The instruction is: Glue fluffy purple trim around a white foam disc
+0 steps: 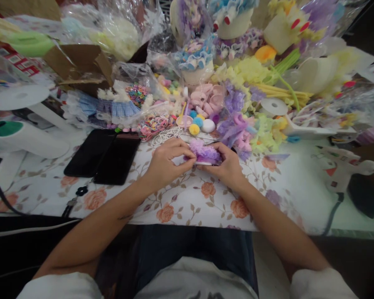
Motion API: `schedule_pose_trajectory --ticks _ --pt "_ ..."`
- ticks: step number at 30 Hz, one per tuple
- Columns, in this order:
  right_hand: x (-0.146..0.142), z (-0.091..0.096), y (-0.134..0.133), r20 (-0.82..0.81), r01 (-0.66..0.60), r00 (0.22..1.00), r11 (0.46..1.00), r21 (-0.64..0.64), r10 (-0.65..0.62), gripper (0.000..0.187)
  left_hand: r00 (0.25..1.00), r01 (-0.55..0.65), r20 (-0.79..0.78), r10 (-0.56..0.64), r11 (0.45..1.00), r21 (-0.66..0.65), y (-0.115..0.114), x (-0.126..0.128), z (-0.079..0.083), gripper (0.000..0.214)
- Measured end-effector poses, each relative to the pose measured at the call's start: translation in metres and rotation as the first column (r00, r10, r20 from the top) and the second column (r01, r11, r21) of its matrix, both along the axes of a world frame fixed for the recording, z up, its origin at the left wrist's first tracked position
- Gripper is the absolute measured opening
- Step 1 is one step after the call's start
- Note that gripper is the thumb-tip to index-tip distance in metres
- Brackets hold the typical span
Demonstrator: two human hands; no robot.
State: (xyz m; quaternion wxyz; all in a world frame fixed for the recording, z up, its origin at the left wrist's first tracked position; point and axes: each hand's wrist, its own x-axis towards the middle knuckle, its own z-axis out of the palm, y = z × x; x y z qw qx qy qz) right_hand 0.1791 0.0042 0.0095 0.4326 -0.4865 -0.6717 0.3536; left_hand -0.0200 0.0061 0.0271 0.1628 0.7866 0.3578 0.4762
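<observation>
Between my two hands, just above the flowered tablecloth, is a purple ruffled piece of gauzy fabric with a white edge along its underside. My left hand pinches its left side with thumb and fingertips. Around its right end, the fingers of my right hand are closed. Just beyond the hands lie blue and yellow pom-poms, a white ball and purple ruffled fabric. What the piece is fixed to is partly hidden by my fingers.
Two dark phones lie to the left, near a white spool stand and a green-topped thread cone. At the right sits a glue gun with a cord. Bagged craft supplies and an open cardboard box crowd the back.
</observation>
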Motion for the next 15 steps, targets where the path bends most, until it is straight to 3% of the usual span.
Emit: schedule_pose_trajectory --ticks 6,11,13,15 --pt "0.0002 0.0004 0.0005 0.022 -0.005 1.000 1.000 -0.003 0.005 0.038 1.000 0.005 -0.011 -0.005 0.998 -0.055 0.0005 -0.0004 0.0011 0.008" --pt "0.0025 0.0050 0.0022 -0.015 0.067 0.998 0.993 -0.099 -0.069 0.049 0.987 0.005 0.158 0.028 0.979 -0.203 0.0013 -0.0023 0.0033 0.007" --pt "0.0038 0.0068 0.0018 -0.032 0.068 0.997 0.983 -0.169 -0.075 0.052 0.972 -0.045 0.218 0.086 0.981 -0.189 0.0007 -0.0033 0.0031 0.010" --pt "0.0046 0.0083 0.0006 -0.064 0.055 0.995 0.972 -0.228 -0.071 0.054 0.971 -0.100 0.210 0.117 0.991 -0.088 -0.0005 -0.0034 0.0025 0.009"
